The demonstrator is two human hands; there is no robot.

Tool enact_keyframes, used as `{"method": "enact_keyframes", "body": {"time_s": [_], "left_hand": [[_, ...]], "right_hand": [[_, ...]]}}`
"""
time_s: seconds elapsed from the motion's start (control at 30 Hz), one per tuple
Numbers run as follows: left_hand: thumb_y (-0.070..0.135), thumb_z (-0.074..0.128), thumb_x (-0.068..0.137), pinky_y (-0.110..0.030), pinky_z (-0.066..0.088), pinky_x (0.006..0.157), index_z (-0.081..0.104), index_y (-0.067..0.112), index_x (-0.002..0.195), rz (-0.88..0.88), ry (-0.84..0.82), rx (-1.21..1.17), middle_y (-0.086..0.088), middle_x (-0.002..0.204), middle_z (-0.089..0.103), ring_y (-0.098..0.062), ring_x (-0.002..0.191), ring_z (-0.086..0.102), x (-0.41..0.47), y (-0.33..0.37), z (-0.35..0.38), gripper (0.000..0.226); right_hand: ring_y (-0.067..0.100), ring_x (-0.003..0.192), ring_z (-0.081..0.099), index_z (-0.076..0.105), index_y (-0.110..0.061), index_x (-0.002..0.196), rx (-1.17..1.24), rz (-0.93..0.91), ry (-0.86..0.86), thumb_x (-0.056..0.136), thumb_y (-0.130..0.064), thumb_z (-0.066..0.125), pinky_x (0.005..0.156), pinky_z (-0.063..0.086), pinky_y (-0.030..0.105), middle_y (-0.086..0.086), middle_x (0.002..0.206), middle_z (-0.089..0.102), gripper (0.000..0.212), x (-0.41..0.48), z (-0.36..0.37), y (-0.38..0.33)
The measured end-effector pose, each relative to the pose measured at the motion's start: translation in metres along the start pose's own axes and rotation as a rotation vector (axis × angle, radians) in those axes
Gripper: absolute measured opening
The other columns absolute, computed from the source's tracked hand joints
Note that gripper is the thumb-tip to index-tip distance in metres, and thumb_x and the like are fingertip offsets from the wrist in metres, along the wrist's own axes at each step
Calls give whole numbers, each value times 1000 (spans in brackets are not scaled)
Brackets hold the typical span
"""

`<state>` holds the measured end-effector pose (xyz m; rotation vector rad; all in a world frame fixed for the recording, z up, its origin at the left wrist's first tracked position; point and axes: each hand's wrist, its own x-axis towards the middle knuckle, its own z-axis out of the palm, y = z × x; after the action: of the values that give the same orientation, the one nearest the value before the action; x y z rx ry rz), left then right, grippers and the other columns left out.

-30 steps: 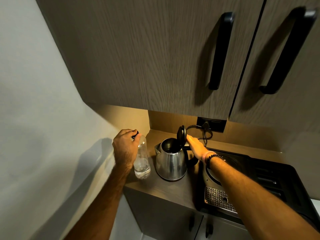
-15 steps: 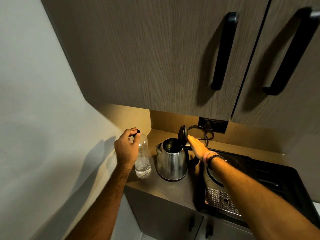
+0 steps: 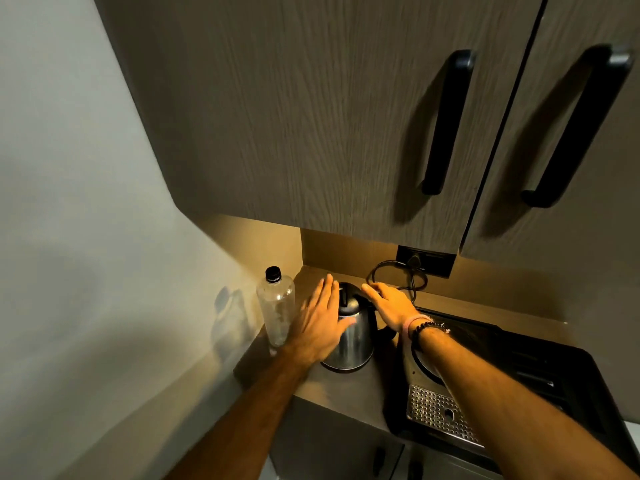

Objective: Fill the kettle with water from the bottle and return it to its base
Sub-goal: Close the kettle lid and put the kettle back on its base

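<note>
The steel kettle [image 3: 349,336] stands on the counter [image 3: 349,393], lid down, between both hands. The left hand [image 3: 320,325] lies flat with fingers spread against its left side, gripping nothing. The right hand [image 3: 389,304] rests unclenched over the handle side. The capped plastic bottle [image 3: 276,306] stands just left, untouched.

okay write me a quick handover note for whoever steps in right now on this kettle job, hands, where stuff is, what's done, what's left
Left hand: open, flat against the kettle, gripping nothing.
Right hand: fingers resting on the kettle's shut lid.
Bottle: upright, capped, left of the kettle near the wall, looks nearly empty.
Kettle stands on the counter; whether a base sits under it can't be told.
Done: lid shut, bottle put down. Water level inside is hidden.
Left: confirm it sits on its base.
</note>
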<state>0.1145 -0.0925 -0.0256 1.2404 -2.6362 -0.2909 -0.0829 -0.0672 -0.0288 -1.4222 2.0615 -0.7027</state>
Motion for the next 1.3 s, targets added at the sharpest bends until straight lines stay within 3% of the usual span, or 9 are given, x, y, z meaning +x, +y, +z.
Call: {"method": "enact_keyframes", "body": {"time_s": [0.07,0.27,0.47,0.63,0.87,0.97,1.07,1.2,1.3], "left_hand": [[64,33,95,-43,6,119,-9,13,153,-42,-85,54,-6,162,-14,-21,149,-9,4,-3,9,88],[68,31,93,-46,9,119,-9,12,153,-84,-77,105,-7,162,-16,-23,149,-5,5,-1,17,91],[68,34,92,-48,8,120,-10,12,153,-100,-50,22,-7,161,-19,-24,149,-5,4,3,19,94],[69,59,81,-45,20,118,-17,11,151,-185,57,-240,-10,159,-22,-32,149,5,2,8,23,118],[53,92,52,-52,29,111,-15,25,152,-387,109,-662,-14,163,6,-36,146,18,17,16,12,149],[41,97,47,-46,32,109,0,23,155,-339,117,-754,-10,159,23,-31,142,27,28,30,10,146],[46,97,43,-39,38,102,19,24,151,-266,154,-751,-8,148,37,-28,133,37,35,52,8,135],[60,90,40,-40,36,102,23,30,148,-202,128,-734,-5,146,36,-26,133,36,44,93,10,130],[57,91,42,-32,34,98,28,30,145,-148,111,-766,-2,142,39,-22,131,38,48,125,19,124]], "right_hand": [[27,128,53,51,-15,140,-20,-22,-14,95,-60,40,111,40,43,12,141,57,65,-2,-2,2],[28,132,49,45,-16,144,-105,-70,-81,88,-40,68,109,39,41,9,143,53,65,-5,-10,12],[26,103,63,64,-18,104,-154,-125,23,83,-21,74,84,46,34,5,107,69,24,-1,-8,14],[23,100,63,64,-19,104,-100,-105,47,83,-23,74,85,48,35,4,105,69,23,-1,-5,16],[24,103,63,66,-17,108,-48,-157,151,82,-21,74,85,44,32,5,108,70,27,-18,-26,17],[23,105,63,67,-15,112,-50,-188,217,81,-21,76,85,42,29,7,111,71,33,-29,-51,18],[24,104,64,69,-14,112,-56,-187,263,79,-21,77,89,47,34,8,111,72,35,-42,-80,24],[22,100,65,71,-17,109,-44,-136,301,78,-21,78,90,50,37,5,106,73,32,-62,-117,47],[21,95,66,71,-15,104,15,-84,310,78,-15,77,88,53,38,5,101,72,26,-79,-137,70]]}}
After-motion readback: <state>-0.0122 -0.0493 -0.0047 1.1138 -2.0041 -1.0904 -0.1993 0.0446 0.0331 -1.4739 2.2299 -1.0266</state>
